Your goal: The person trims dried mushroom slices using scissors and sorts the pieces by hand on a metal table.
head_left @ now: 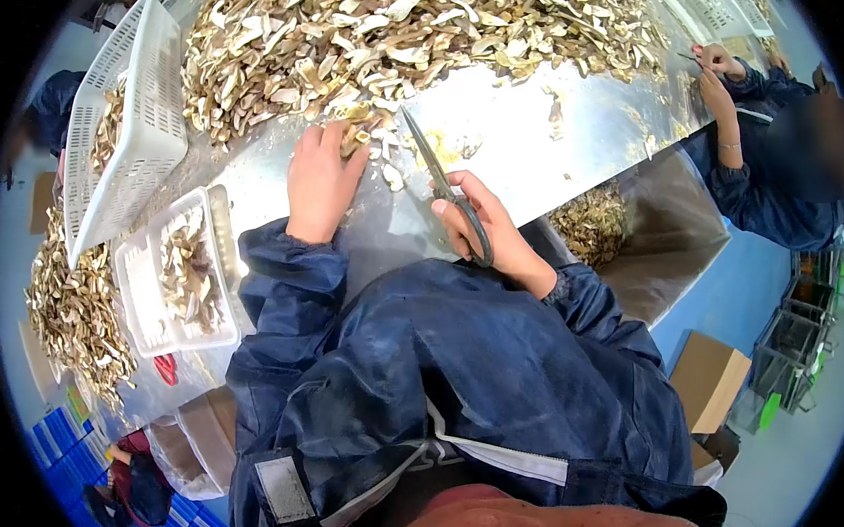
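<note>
My right hand (485,224) is wrapped round the handles of dark scissors (436,165), whose blades point up and left over the metal table (530,155). My left hand (322,179) lies at the near edge of a big heap of dried mushroom slices (356,44), its fingertips on some yellowish brown pieces (355,129). What exactly the fingers grip there is too small to tell. Small white bits (393,177) lie between my left hand and the scissor blades.
At the left stand a white perforated basket (145,129) and a white tray (227,297) with slices. More slices (81,315) lie beyond, near red scissors (165,368). A lined box (668,232) holds trimmings at right. Co-workers (776,147) are at right and left.
</note>
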A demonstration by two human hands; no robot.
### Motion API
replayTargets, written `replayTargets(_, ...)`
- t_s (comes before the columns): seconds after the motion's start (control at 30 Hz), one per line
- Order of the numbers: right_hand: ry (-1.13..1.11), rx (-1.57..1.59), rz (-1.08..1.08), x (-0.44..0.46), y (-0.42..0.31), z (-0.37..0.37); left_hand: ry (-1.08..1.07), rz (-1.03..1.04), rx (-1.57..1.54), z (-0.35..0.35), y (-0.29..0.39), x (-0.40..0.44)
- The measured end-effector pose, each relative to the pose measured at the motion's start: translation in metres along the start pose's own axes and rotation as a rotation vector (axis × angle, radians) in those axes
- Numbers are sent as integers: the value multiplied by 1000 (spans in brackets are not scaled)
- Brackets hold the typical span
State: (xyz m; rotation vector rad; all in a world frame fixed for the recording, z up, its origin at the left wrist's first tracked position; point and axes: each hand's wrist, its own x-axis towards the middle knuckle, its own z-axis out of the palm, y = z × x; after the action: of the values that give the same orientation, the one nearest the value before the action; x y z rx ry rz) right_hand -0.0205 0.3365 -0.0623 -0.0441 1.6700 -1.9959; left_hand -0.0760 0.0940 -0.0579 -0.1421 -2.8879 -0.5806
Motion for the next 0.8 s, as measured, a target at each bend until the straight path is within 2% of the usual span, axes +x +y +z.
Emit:
replayTargets(0.1, -40, 57, -11, 0, 4, -5, 1, 21, -50, -3, -3, -3)
replayTargets(0.27, -84, 52, 1, 4, 4, -8, 64, -334, -732, -1, -42, -22)
replayTargets(0.33, -98, 66, 17, 4, 3, -9, 67, -494, -1004, -13, -34, -27)
replayTargets(0.43, -99, 39, 28, 3, -1, -7, 57, -603, -1291, -11, -32, -31)
replayTargets(0.8, -154, -508, -59, -7, -26, 12, 48, -537, -1424, -17, -3, -43)
